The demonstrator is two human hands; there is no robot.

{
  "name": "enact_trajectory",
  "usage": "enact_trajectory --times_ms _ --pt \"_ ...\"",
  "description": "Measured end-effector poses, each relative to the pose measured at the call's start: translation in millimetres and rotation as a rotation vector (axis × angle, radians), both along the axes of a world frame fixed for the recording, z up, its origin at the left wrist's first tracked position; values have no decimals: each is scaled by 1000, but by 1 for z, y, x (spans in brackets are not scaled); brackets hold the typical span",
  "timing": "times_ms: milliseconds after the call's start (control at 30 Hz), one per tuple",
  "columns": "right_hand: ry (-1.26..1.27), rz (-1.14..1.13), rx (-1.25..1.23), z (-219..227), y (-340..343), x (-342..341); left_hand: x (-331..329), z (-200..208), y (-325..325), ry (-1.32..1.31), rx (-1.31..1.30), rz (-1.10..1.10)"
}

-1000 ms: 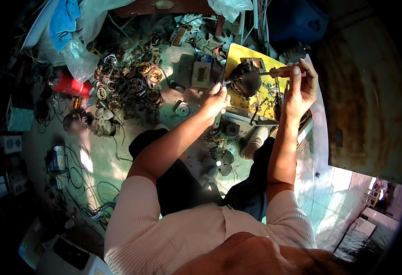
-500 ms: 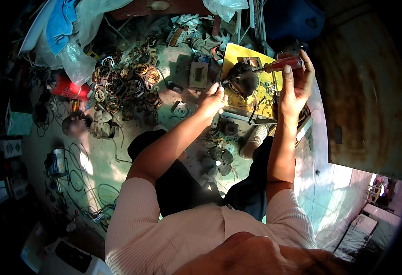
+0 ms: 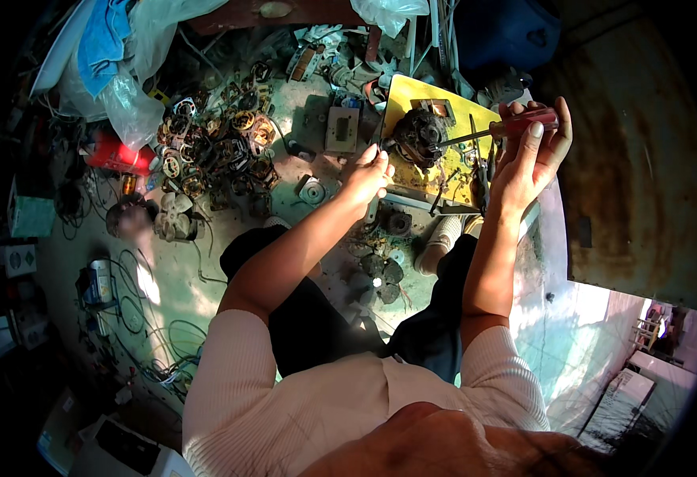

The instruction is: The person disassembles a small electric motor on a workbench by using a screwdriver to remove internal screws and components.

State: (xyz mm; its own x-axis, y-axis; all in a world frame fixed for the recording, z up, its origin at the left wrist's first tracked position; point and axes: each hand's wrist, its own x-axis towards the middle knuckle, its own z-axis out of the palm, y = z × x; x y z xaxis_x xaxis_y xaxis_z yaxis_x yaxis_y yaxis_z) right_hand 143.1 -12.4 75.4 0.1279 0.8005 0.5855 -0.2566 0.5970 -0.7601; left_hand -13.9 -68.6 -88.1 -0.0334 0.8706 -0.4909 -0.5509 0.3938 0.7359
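While the right hand [image 3: 528,163] pinches the translucent red handle of a long-shafted screwdriver [image 3: 526,122] between thumb and fingers, its tip appears to meet the right side of a dark, round, grimy metal motor [image 3: 417,137] on the yellow, grey-edged tabletop [image 3: 402,92]. The left hand [image 3: 366,176] is curled closed beside the motor's left side, well apart from the right; what it grips, I cannot tell. The motor looks dense and stiff, probably heavy for its size and perhaps greasy, with any exposed windings the fragile part; its solid outer casing seems the best hold. Behind it sits a brown, squarish metal block [image 3: 439,109], and dark slender tools [image 3: 483,176] lie along the right edge, crowding that side. On the floor are a grey box with a rectangular opening [image 3: 342,129], a tangled heap of coppery motor parts [image 3: 225,139] and a black-bladed fan [image 3: 384,277].
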Motion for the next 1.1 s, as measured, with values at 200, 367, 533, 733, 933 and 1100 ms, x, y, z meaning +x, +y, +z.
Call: enact_trajectory --times_ms 200,367,533,733,933,1100 --pt "-583 101 -453 -18 6 -2 -3 0 0 -4 5 -74" --pt "-1011 -66 -161 -60 6 -19 -1 6 0 19 -21 -59" --pt "-1079 -86 -208 -60 1 -24 -3 5 -3 10 6 -74" --pt "-1067 -71 -149 -65 2 -23 -1 7 -2 18 -18 -50" --pt "-1003 -8 -114 -68 1 -23 -2 4 0 13 -19 -54" --pt "-1098 -39 -202 -62 -3 -26 -1 7 -1 33 -26 -40"
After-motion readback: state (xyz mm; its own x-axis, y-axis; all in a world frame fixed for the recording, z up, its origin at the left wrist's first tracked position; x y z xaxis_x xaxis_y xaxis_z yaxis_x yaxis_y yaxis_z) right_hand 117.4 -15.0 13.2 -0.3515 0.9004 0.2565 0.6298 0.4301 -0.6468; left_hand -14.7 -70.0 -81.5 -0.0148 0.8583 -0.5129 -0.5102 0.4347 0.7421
